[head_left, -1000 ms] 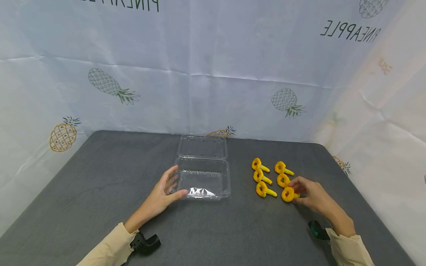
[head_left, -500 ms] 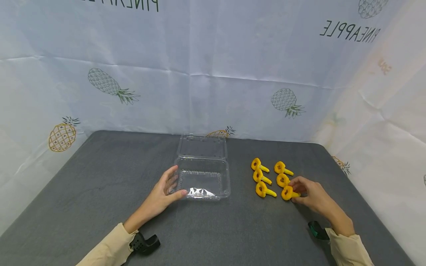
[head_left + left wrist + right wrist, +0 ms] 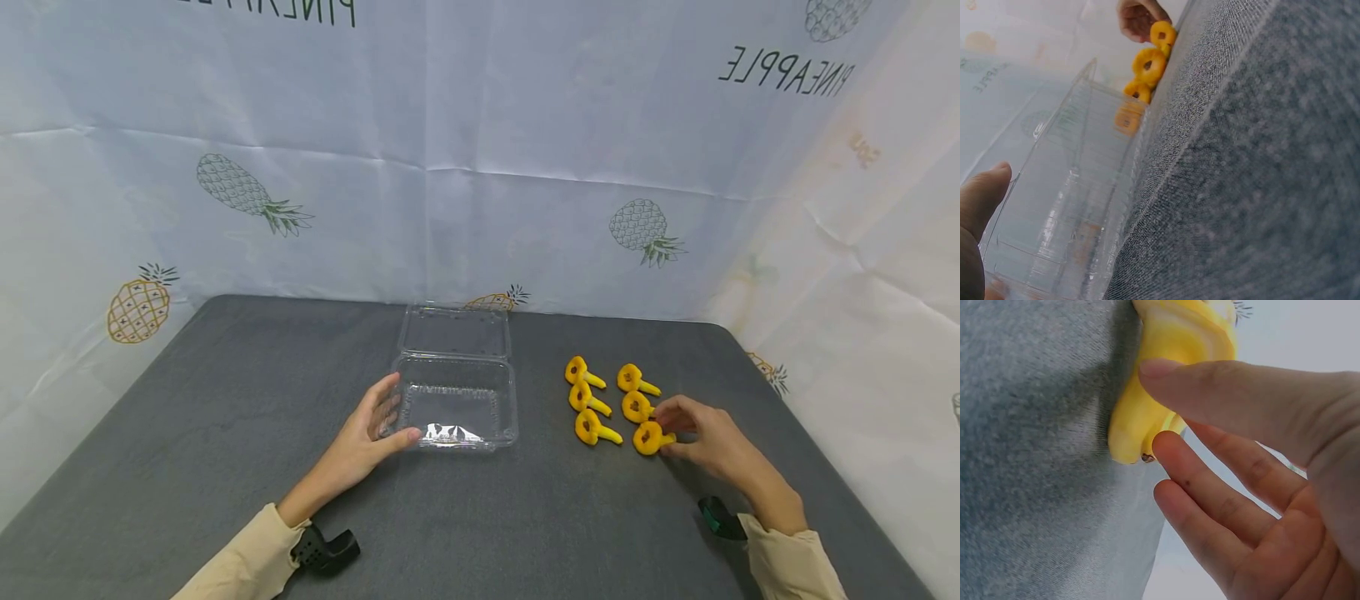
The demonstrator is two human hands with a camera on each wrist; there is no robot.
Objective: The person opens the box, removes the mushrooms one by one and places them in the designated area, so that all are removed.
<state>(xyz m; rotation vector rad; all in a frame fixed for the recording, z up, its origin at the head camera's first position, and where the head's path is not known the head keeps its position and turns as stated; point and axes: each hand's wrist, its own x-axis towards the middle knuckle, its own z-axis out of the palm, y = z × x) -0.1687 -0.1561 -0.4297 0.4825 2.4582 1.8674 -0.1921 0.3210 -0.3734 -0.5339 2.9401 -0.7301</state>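
A clear plastic clamshell container (image 3: 456, 408) lies with its lid (image 3: 455, 333) folded back. My left hand (image 3: 367, 429) grips its near left corner, fingers along the left wall and thumb at the front rim; the thumb (image 3: 982, 200) shows in the left wrist view. My right hand (image 3: 708, 437) pinches the nearest yellow mushroom (image 3: 648, 437) at its stem, on or just above the table. In the right wrist view the thumb (image 3: 1210, 394) crosses that mushroom (image 3: 1175, 337), and the index fingertip is hidden.
Two columns of yellow mushrooms stand right of the container; the left column (image 3: 587, 425) has its stems pointing right. Several lie close to my right fingers. The grey table (image 3: 480, 525) ends at a pineapple-print cloth (image 3: 450, 225) behind.
My right hand has shifted slightly right. The mushroom at its fingers rose and tilted a little half a second ago, then came back down. My left hand and the container stay put.
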